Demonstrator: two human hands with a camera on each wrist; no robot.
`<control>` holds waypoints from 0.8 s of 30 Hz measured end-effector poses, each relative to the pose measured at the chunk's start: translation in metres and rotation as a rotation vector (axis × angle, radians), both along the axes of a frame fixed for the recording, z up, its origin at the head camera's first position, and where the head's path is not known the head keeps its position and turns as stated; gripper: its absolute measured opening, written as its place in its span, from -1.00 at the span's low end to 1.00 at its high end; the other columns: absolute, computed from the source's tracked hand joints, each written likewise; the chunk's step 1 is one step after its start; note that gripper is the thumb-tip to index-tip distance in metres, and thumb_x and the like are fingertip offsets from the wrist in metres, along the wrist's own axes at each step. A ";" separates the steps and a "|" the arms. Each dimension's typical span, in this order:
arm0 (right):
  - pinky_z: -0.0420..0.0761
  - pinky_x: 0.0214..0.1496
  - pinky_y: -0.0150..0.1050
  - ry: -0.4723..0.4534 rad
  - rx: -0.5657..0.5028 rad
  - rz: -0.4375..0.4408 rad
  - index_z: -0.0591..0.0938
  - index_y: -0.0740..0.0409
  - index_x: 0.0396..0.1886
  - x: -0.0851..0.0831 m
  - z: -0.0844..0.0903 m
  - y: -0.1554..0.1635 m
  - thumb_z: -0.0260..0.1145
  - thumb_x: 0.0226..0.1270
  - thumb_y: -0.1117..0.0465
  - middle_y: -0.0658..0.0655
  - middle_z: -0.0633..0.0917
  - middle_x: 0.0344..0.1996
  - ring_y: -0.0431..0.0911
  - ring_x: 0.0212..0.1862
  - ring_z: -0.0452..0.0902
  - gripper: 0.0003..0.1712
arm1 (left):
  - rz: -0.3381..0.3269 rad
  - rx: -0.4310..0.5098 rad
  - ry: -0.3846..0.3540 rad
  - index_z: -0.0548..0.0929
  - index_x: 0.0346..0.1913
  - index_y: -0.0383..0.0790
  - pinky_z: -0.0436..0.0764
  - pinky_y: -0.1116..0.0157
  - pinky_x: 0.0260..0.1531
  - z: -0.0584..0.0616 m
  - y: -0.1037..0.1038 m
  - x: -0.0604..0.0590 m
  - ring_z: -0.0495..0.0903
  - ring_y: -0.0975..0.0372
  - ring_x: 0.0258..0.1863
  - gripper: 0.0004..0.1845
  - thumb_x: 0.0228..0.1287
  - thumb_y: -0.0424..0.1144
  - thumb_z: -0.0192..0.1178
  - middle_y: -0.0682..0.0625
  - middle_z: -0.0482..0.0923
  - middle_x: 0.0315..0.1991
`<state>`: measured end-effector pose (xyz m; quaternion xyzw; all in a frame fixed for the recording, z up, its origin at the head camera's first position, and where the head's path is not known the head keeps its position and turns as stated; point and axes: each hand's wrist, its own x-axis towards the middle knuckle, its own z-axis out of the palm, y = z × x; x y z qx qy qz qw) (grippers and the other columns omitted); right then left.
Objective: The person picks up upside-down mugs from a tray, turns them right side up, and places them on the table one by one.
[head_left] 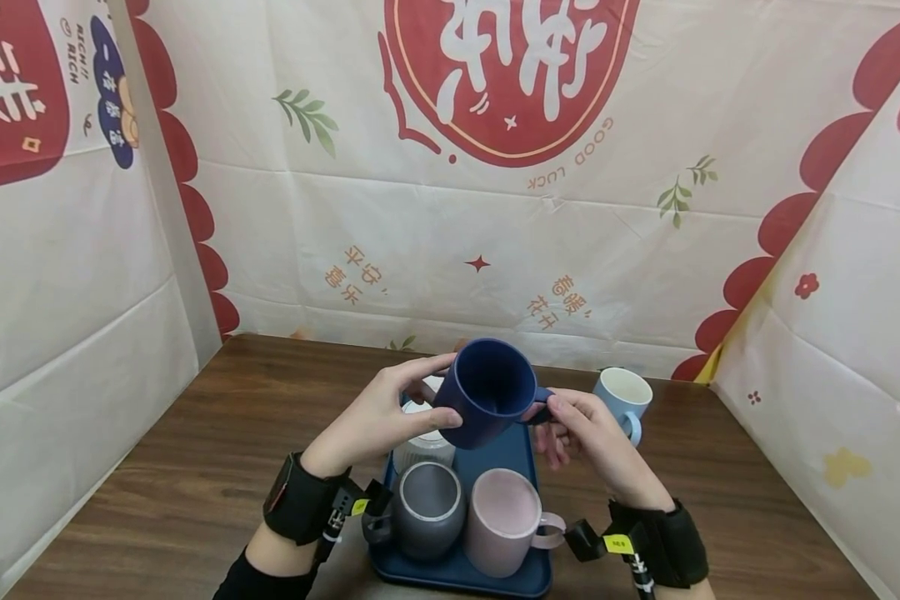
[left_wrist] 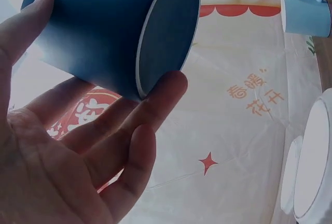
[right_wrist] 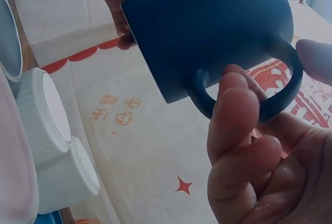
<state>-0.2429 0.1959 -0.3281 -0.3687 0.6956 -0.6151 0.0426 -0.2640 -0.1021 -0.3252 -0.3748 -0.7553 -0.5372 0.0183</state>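
Dark blue mug point(head_left: 489, 392) held in air above far end of blue tray point(head_left: 521, 454), tilted w/ mouth toward the person. Left hand point(head_left: 378, 417) cups mug body, thumb over top, fingers point(left_wrist: 155, 105) curled under its base rim; right hand point(head_left: 588, 433) pinches the handle, index finger point(right_wrist: 233, 110) through the loop. On tray near edge: grey mug point(head_left: 427, 508) and pink mug point(head_left: 504, 521) side by side; light blue mug point(head_left: 622, 400) on table point(head_left: 195, 483), right of tray.
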 end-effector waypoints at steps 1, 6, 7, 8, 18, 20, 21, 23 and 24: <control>0.57 -0.55 -0.27 -0.001 0.006 -0.008 0.60 0.27 -0.06 0.000 0.000 0.000 -0.24 0.66 0.29 0.16 0.64 -0.48 -0.06 -0.58 0.52 -0.57 | 0.000 -0.001 -0.006 0.40 0.43 -0.14 0.61 0.13 -0.15 0.000 0.000 0.000 0.64 0.19 -0.18 -0.30 0.29 -0.01 0.34 -0.04 0.56 0.18; 0.57 -0.57 -0.25 -0.022 0.061 -0.061 0.55 0.42 -0.03 0.000 0.001 -0.002 -0.27 0.69 0.24 0.16 0.63 -0.51 -0.05 -0.59 0.54 -0.53 | 0.015 -0.009 -0.040 0.40 0.44 -0.12 0.62 0.14 -0.21 0.000 0.000 -0.001 0.66 0.19 -0.19 -0.32 0.32 -0.01 0.32 -0.06 0.55 0.21; 0.57 -0.57 -0.25 -0.028 0.074 -0.076 0.54 0.45 -0.03 0.000 0.001 -0.003 -0.27 0.69 0.22 0.17 0.63 -0.52 -0.05 -0.60 0.55 -0.52 | 0.018 -0.010 -0.049 0.40 0.44 -0.11 0.63 0.15 -0.21 0.000 0.000 -0.001 0.66 0.18 -0.19 -0.32 0.32 -0.01 0.31 -0.06 0.55 0.21; 0.57 -0.58 -0.24 -0.032 0.088 -0.091 0.53 0.47 -0.03 0.001 0.002 -0.004 -0.27 0.69 0.21 0.18 0.63 -0.52 -0.04 -0.61 0.55 -0.51 | 0.022 -0.015 -0.058 0.40 0.44 -0.10 0.63 0.15 -0.21 0.000 0.001 -0.001 0.66 0.18 -0.20 -0.33 0.33 0.00 0.30 -0.05 0.55 0.20; 0.49 -0.69 -0.22 0.014 0.201 -0.308 0.50 0.37 -0.33 0.006 0.003 -0.015 -0.24 0.69 0.11 0.22 0.60 -0.66 0.03 -0.71 0.53 -0.47 | 0.028 -0.063 -0.095 0.41 0.43 -0.14 0.65 0.21 -0.25 0.000 0.005 0.000 0.64 0.14 -0.26 -0.38 0.40 0.03 0.21 -0.02 0.64 0.02; 0.48 -0.70 -0.19 0.021 0.213 -0.363 0.51 0.32 -0.37 0.006 0.002 -0.016 -0.22 0.69 0.09 0.19 0.56 -0.69 0.02 -0.73 0.48 -0.47 | 0.029 -0.077 -0.087 0.45 0.40 -0.17 0.64 0.22 -0.27 0.000 0.006 0.001 0.62 0.11 -0.29 -0.41 0.42 0.01 0.20 0.00 0.65 -0.06; 0.48 -0.70 -0.18 0.025 0.218 -0.391 0.51 0.30 -0.38 0.006 0.002 -0.017 -0.21 0.69 0.08 0.17 0.54 -0.69 0.02 -0.73 0.47 -0.47 | 0.028 -0.085 -0.080 0.48 0.37 -0.19 0.63 0.22 -0.29 0.000 0.006 0.001 0.60 0.10 -0.31 -0.44 0.42 0.00 0.20 0.02 0.66 -0.12; 0.47 -0.70 -0.17 0.036 0.227 -0.437 0.53 0.28 -0.40 0.006 0.001 -0.018 -0.20 0.68 0.07 0.17 0.51 -0.67 0.01 -0.72 0.42 -0.46 | 0.025 -0.098 -0.076 0.54 0.30 -0.21 0.61 0.23 -0.32 0.000 0.007 0.000 0.59 0.10 -0.35 -0.51 0.43 -0.03 0.19 0.03 0.65 -0.21; 0.47 -0.69 -0.16 0.039 0.231 -0.456 0.54 0.27 -0.41 0.006 0.001 -0.018 -0.19 0.68 0.06 0.17 0.49 -0.66 0.00 -0.72 0.40 -0.45 | 0.025 -0.106 -0.074 0.56 0.27 -0.21 0.60 0.24 -0.33 0.000 0.007 0.000 0.58 0.11 -0.37 -0.53 0.44 -0.04 0.18 0.04 0.64 -0.25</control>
